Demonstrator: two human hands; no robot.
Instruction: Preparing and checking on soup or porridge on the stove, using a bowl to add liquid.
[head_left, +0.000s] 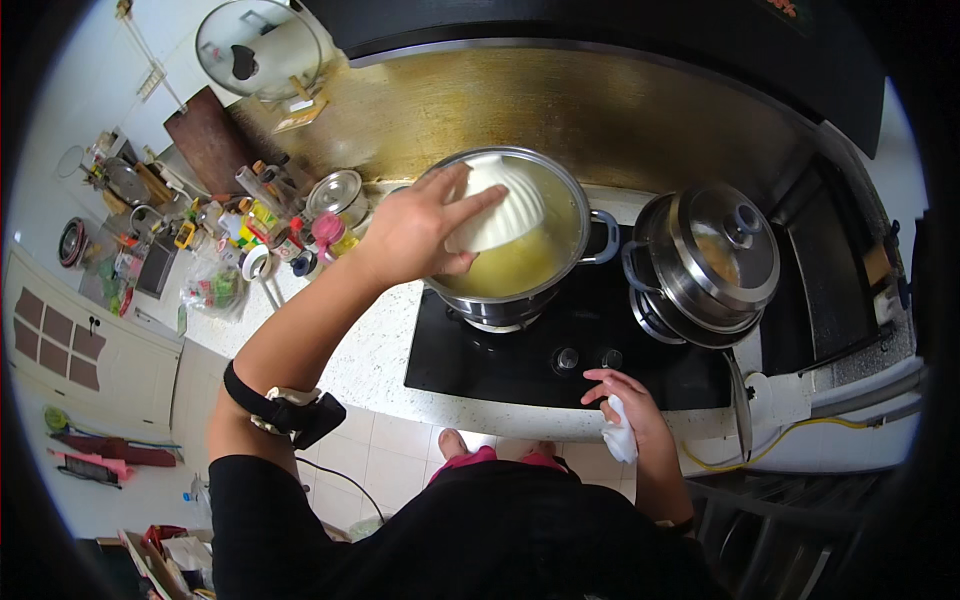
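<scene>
My left hand (429, 222) grips a white ribbed bowl (504, 210), tilted over the open steel pot (534, 291) on the left burner. Yellowish liquid (517, 266) shows in the pot; the bowl's inside faces away from view. My right hand (626, 405) is at the front edge of the black glass cooktop (480, 360), below the control knobs. A crumpled white tissue or cloth (621, 431) is held in its palm, with the index and other fingers partly spread.
A lidded steel pot (705, 262) stands on the right burner. Sauce bottles (259, 217), a lidded steel container (335, 193) and a bagged green vegetable (216, 287) crowd the left counter. A glass lid (739, 409) stands on edge near the cooktop's right front corner.
</scene>
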